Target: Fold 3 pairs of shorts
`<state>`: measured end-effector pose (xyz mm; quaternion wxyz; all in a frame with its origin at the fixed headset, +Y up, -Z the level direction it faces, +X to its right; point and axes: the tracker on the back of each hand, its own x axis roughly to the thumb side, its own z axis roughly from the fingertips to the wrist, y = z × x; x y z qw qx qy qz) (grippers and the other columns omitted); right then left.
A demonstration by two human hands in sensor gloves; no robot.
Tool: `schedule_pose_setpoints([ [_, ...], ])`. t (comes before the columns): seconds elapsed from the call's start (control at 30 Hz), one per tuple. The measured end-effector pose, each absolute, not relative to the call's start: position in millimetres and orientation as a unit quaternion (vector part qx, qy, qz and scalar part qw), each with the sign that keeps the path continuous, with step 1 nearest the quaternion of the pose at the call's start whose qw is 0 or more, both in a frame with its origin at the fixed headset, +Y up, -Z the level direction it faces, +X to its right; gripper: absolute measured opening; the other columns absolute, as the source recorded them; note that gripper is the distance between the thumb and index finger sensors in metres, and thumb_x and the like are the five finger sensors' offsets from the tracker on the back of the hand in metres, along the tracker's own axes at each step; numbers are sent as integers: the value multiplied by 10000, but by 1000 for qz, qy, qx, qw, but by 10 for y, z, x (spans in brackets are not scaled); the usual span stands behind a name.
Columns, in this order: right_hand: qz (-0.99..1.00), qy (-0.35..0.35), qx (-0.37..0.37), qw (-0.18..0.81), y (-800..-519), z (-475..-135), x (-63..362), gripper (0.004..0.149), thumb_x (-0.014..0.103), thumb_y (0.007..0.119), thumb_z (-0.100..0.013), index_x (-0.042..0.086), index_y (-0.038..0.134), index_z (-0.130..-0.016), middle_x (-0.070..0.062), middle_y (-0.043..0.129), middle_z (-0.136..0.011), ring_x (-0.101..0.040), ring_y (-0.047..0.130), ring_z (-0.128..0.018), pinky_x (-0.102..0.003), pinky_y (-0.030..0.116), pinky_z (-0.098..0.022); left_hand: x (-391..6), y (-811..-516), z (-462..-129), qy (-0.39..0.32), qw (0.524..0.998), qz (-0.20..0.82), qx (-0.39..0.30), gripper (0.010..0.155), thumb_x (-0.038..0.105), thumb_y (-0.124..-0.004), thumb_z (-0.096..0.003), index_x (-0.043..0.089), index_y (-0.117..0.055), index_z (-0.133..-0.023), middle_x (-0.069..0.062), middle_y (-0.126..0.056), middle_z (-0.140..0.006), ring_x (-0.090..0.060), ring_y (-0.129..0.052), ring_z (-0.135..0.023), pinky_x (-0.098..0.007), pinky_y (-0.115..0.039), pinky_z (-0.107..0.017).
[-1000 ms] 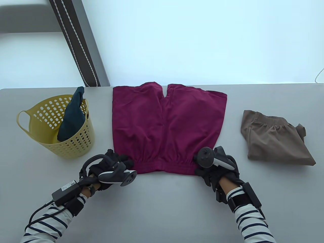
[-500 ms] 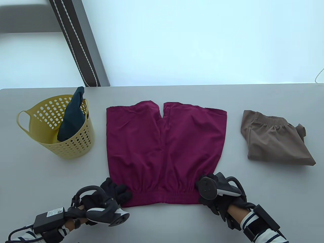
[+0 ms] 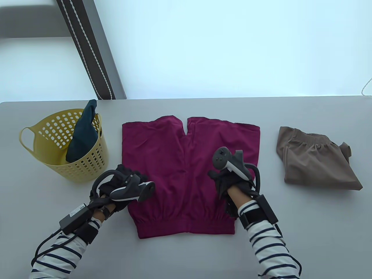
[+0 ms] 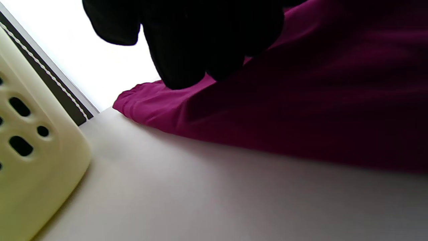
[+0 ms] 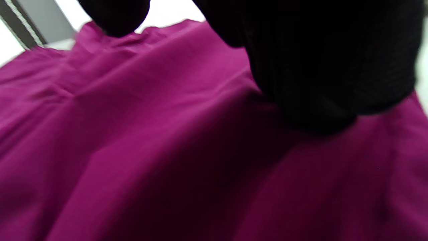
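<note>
Magenta shorts [image 3: 174, 162] lie flat in the middle of the grey table [image 3: 186, 255], waistband toward me, legs pointing away. My left hand [image 3: 128, 177] sits at the shorts' left edge, about halfway up. In the left wrist view its gloved fingers [image 4: 200, 40] hang loosely over the edge of the magenta cloth [image 4: 301, 100], gripping nothing. My right hand [image 3: 221, 181] rests over the right leg. In the right wrist view its fingers [image 5: 317, 60] hover just above the cloth [image 5: 133, 150], which is blurred. Folded brown shorts [image 3: 314, 159] lie at the right.
A yellow perforated basket [image 3: 87, 168] stands at the left, close to my left hand, with a dark teal garment [image 3: 82, 136] sticking out of it. Its wall [image 4: 33, 160] shows in the left wrist view. The table's far edge runs just behind the shorts' legs.
Both hands pulled the shorts toward me by the waistband corners, then let go. They have since moved away from me to mid-height on the shorts, which now lie still.
</note>
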<state>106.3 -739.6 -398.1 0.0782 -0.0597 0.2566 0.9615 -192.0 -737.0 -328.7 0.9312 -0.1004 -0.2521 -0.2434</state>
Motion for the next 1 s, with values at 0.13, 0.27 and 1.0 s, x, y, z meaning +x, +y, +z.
schedule_pose_setpoints([
  [0.13,959,244,-141,15,-7516,-4154,1080,858,580,553,-486,-143,560,-948,-427,847,-599,-403,1038,-360,-390,894,-218,-1800,-7452,-2972,-313,897,-298,-88,462,424,-548,-505,293,-733,-908,56,-912,-926,-224,-990,-817,-548,-722,-703],
  [0.27,954,248,-167,-26,-7553,-4265,1049,851,576,536,-482,-93,483,-1005,-499,702,-762,-578,931,-506,-522,831,-346,-1604,-7440,-2477,-399,861,-303,-87,475,429,-543,-503,287,-712,-924,29,-891,-945,-241,-968,-838,-556,-711,-707],
  [1.0,982,188,-16,3,-7114,-3607,1107,698,469,566,-506,-51,611,-970,-352,728,-868,-523,860,-690,-535,766,-454,-1210,-7035,-3920,-237,925,-294,-26,652,329,-528,-523,172,-241,-1086,-139,-479,-1182,-345,-777,-1003,-595,-630,-736],
])
